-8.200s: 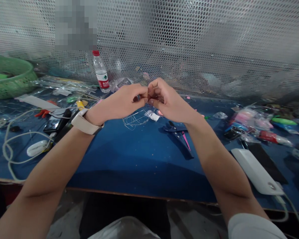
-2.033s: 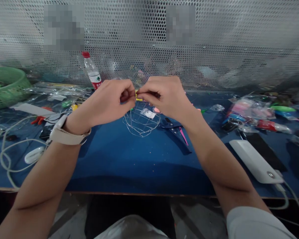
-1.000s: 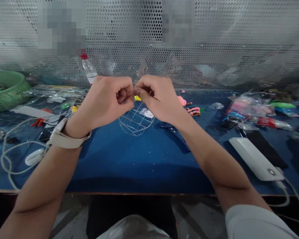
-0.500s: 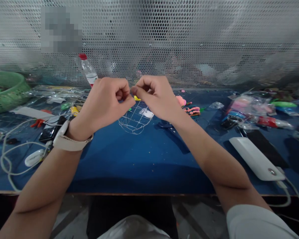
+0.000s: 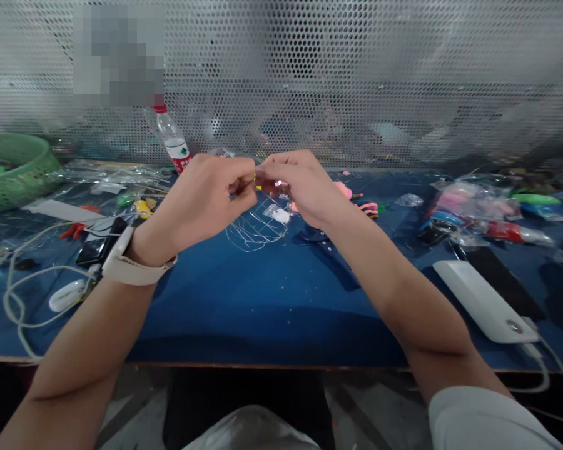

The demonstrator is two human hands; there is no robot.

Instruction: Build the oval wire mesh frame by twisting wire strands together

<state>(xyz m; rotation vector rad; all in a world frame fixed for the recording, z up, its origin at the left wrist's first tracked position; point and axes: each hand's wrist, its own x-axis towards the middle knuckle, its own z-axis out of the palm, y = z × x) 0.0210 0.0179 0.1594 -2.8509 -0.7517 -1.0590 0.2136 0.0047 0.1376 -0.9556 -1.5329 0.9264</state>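
Bare left hand and bare right hand meet at the fingertips beside a tiny bright-yellow piece; cannot tell which grips it. Steady wrists, light pressure probably serve best.

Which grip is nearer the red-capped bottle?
Left. The left grip is in front of the bottle and a little to its right in view; the right grip is farther right, on the far side of the left one.
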